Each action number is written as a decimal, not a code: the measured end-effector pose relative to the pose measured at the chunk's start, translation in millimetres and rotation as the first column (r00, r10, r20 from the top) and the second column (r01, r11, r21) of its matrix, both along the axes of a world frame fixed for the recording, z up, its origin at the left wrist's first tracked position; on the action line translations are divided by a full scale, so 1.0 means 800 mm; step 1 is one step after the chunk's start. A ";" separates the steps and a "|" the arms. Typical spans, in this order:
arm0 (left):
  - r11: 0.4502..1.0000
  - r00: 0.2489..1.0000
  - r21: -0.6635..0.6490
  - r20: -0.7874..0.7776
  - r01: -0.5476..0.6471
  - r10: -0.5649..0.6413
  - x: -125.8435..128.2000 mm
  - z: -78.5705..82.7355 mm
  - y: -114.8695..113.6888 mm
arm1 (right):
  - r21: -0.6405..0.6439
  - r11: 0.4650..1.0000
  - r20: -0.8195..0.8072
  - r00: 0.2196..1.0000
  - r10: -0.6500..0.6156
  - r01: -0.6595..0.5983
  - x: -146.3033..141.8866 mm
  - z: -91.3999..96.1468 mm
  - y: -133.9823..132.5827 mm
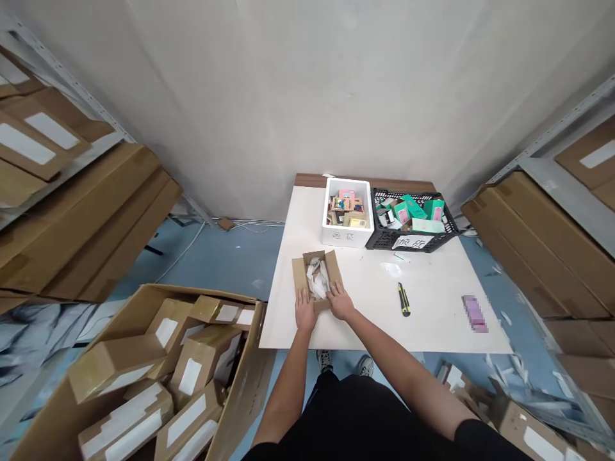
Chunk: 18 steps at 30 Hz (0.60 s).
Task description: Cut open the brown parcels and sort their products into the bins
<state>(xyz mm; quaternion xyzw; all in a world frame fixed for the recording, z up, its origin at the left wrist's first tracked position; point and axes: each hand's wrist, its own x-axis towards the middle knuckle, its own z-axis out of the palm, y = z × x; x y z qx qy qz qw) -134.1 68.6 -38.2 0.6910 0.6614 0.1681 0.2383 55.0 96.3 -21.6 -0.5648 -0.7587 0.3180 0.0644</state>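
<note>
A small cardboard box (298,274) stands near the front left of the white table, its flaps folded outward. Crumpled white packing paper (317,282) fills much of its inside and hides whatever lies below. At the near left corner, my left hand (305,312) grips the box edge, fingers over the flap. My right hand (341,301) holds the right side near the front corner. Further right lies a black and yellow utility knife (403,299), out of touch with either hand.
A white foam box (348,238) of small packages and a black crate (384,241) of green and white boxes stand at the table's back. A pixelated purple item (475,314) lies right. A large carton (254,346) of parcels stands left; loaded shelves flank both sides.
</note>
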 end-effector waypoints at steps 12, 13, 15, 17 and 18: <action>0.928 0.931 0.166 0.093 0.335 -0.353 0.133 0.080 0.017 | 0.263 0.817 -0.070 0.855 -0.514 0.513 0.129 0.041 -0.095; 0.917 0.921 0.183 0.097 0.355 -0.376 0.151 0.089 0.013 | 0.297 0.786 -0.101 0.836 -0.539 0.542 0.145 0.051 -0.106; 0.885 0.895 0.229 0.095 0.406 -0.435 0.188 0.108 0.006 | 0.359 0.711 -0.161 0.791 -0.591 0.605 0.178 0.069 -0.130; 0.839 0.862 0.282 0.069 0.466 -0.502 0.232 0.128 -0.002 | 0.414 0.620 -0.221 0.734 -0.642 0.666 0.215 0.085 -0.158; 0.811 0.842 0.306 0.053 0.499 -0.538 0.256 0.139 -0.007 | 0.439 0.571 -0.250 0.705 -0.663 0.693 0.235 0.092 -0.173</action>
